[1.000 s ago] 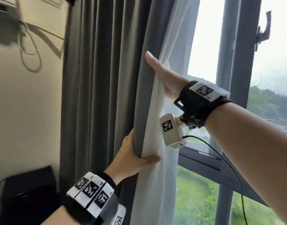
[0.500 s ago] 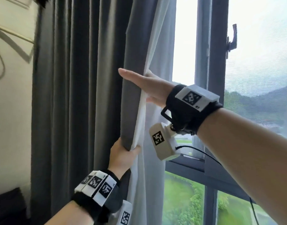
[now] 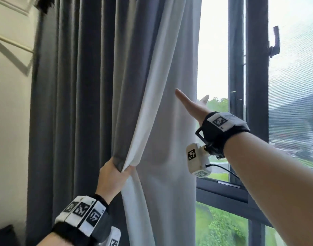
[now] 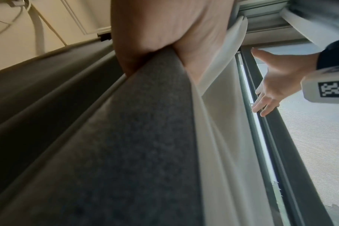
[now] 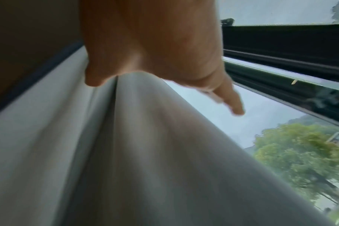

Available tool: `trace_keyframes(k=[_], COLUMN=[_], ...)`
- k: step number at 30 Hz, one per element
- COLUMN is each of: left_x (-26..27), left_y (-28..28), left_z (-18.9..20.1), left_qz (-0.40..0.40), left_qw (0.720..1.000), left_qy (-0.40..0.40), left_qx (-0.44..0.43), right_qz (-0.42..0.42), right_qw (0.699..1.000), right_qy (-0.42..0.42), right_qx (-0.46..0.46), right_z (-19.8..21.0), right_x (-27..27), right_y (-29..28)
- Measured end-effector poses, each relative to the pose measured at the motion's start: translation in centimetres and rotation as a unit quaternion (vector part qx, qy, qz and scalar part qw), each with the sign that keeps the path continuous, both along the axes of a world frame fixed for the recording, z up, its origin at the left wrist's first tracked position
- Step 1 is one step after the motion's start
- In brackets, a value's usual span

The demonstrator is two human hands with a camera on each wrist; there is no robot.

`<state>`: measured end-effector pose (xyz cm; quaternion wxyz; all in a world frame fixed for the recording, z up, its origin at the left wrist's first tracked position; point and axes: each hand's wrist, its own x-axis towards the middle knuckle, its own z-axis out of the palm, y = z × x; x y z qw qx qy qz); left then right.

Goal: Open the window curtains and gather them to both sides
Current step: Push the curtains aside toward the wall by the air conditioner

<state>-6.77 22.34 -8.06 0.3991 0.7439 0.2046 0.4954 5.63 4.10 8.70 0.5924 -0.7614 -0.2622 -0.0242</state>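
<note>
The step in hand is gathering the left-side curtain. The left hand is clamped on the leading edge of the grey curtain, thumb and fingers pinching the dark cloth and its white lining together. To the left of that hand the grey curtain hangs in bunched folds reaching the wall, so little room is left that way. To its right the lining fans out towards the right hand, which is spread flat, fingers straight and apart, its palm side at the lining's free edge; whether it presses the cloth I cannot tell. Right of that hand lie bare glass and the dark window frame, quite open. The next move, I judge, calls for sweeping that loose lining leftward into the left hand's bundle.
</note>
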Motion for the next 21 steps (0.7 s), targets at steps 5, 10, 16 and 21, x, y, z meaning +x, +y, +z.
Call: trace_keyframes(k=[5,10,16,21], left_x=[-0.9,-1.2,-0.6,1.2], left_y=[5.5,8.9,8.7,9.0], left_z=[0.0,0.5,-1.0,-2.6], left_qz=[0.017,0.020,-0.134,-0.172], left_qw=[1.000,0.999,0.990,0.984], left_qy=[-0.004,0.006,0.017,0.049], left_qx=[0.017,0.038,0.028,0.012], right_qz=[0.084,0.165,0.238,0.267], right_qw=[0.994,0.985,0.971,0.964], right_qy=[0.003,0.005,0.005,-0.007], right_qx=[0.065,0.053,0.036,0.012], right_z=[-0.3,0.6,0.6,1.0], right_x=[-0.6,-3.5,-5.6,-5.3], right_y=[5.7,11.6,17.6,20.6])
